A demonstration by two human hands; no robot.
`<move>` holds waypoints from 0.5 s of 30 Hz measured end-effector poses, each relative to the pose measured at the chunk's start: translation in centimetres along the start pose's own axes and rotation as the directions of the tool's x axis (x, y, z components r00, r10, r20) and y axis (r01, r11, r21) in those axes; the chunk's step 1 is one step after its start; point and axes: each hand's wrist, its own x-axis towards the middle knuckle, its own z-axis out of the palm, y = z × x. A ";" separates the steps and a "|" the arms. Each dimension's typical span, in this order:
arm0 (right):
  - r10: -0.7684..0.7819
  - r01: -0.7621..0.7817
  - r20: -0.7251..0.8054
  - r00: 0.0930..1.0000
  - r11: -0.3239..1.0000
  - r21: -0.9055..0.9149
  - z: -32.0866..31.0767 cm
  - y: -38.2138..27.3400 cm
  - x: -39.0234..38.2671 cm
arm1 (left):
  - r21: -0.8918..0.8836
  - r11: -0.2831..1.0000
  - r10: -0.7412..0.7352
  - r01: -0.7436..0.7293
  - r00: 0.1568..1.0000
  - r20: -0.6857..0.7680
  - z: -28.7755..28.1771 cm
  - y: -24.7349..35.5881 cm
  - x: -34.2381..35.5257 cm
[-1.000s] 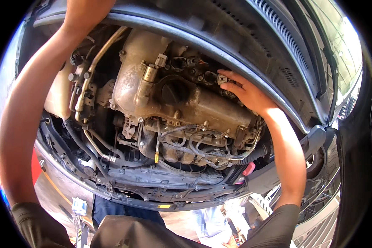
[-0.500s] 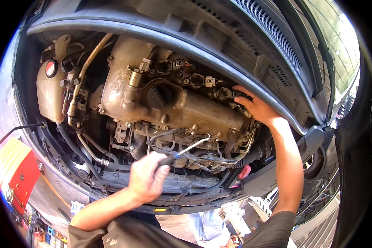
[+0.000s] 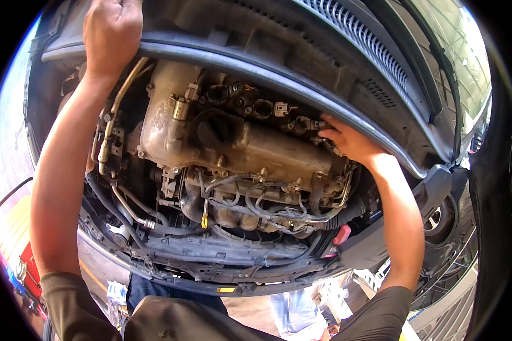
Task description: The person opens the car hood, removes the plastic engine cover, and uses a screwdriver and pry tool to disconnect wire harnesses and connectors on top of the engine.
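My left hand is raised over the far left, above the cowl edge, its fingers curled closed. The upper frame edge cuts it off, so whatever it grips does not show. My right hand reaches in at the engine's far right, with thumb and fingertips around a dark wiring connector on the rightmost ignition coil. The fingers partly cover that connector. Beside it stand another ignition coil with a pale grey plug near it, and a third coil. Below them lies the brownish engine valve cover with its black oil filler cap.
The grey cowl edge overhangs the engine's far side. Wiring harnesses and a yellow dipstick loop are along the near side. A metal pipe runs at left. The front crossmember lies close to my body.
My left hand has swung from the engine's near side up to the far left. The hooked, dark-handled pick it held is out of sight. My right hand stays at the connector.
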 end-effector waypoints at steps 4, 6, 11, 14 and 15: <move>-0.029 0.016 -0.105 0.994 0.993 -0.121 -0.8 0.7 -2.2 | 0.020 0.999 -0.047 0.046 0.997 0.054 -0.2 0.2 -0.4; 0.031 -0.041 -0.138 0.990 0.997 -0.070 -0.9 0.5 -2.6 | 0.168 0.982 -0.102 0.090 0.993 0.059 0.3 -0.5 -0.7; 0.290 -0.196 -0.319 0.902 0.935 0.297 2.4 1.7 -6.8 | 0.035 0.999 0.000 0.000 1.000 0.001 0.4 -0.1 -1.0; 0.319 -0.114 -0.507 0.801 0.912 0.393 4.4 0.0 -10.7 | 0.144 0.989 -0.014 0.014 1.000 -0.003 0.7 -2.0 -0.7; 0.353 -0.082 -0.603 0.716 0.899 0.430 5.5 -1.6 -12.2 | 0.107 0.994 0.007 -0.005 1.000 -0.014 0.7 -1.1 -1.1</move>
